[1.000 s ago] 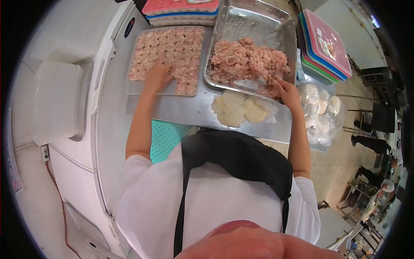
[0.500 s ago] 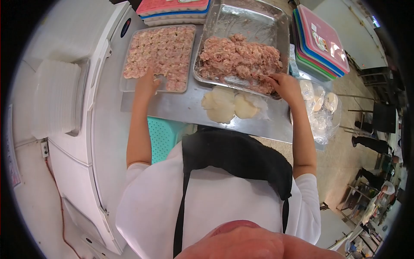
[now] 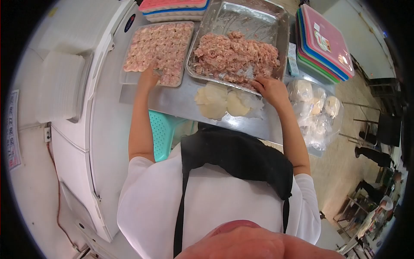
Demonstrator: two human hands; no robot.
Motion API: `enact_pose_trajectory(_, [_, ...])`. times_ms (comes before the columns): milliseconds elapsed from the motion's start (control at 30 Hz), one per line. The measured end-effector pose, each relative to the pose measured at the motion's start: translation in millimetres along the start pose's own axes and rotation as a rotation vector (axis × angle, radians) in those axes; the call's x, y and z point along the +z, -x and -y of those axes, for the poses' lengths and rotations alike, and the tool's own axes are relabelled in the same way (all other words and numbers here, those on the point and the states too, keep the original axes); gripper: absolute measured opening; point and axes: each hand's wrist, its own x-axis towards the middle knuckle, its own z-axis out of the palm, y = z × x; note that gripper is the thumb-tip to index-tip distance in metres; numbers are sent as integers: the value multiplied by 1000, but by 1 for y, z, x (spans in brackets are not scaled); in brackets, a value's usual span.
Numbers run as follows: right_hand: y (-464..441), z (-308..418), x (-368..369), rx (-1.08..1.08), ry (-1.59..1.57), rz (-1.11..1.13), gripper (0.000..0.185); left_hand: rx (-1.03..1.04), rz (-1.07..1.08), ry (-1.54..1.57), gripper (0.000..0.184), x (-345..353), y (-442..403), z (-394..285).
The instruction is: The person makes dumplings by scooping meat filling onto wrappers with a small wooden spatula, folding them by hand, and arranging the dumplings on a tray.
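Note:
At the near edge of the clear tray [image 3: 125,79], my left hand [image 3: 149,78] reaches in among rows of small meat-filled dumplings [image 3: 159,43]. Its fingertips are partly hidden, so their grip is unclear. My right hand [image 3: 271,90] is at the near right rim of the metal pan [image 3: 254,16], its fingers curled together against the minced meat [image 3: 235,56]. Whatever those fingers hold is too small to make out. Thin round dough wrappers [image 3: 211,101] lie overlapped on the metal table between my hands, some on a clear plastic sheet.
Colored lidded containers [image 3: 323,43] are stacked at the right, and more containers [image 3: 172,13] stand at the back left. A plastic bag [image 3: 315,112] of pale round packs lies right of my right hand. A green stool [image 3: 161,134] is below the table; a white freezer [image 3: 103,108] stands left.
My right hand has shifted left along the pan's near rim, away from its right corner. My left hand stays at the dumpling tray. The whole view has moved slightly.

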Motion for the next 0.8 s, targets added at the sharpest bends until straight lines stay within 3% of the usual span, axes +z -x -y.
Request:
enact_pose_trajectory(233, [-2, -7, 6, -39, 9, -24, 30, 78, -212, -181, 63, 29, 0, 7])
enact_pose_trajectory(333, [-2, -6, 6, -31, 28, -16, 31, -197, -244, -105, 63, 9, 2, -3])
enact_pose_trajectory(533, [-1, -4, 5, -55, -9, -47, 30, 50, -344, -36, 64, 18, -16, 14])
enact_pose_trajectory(633, [-1, -6, 7, -48, -5, -48, 30, 61, -379, -27, 65, 28, -13, 12])
enact_pose_trajectory(800, [-2, -4, 7, -34, 32, -26, 30, -67, -265, -110, 61, 27, -10, 14])
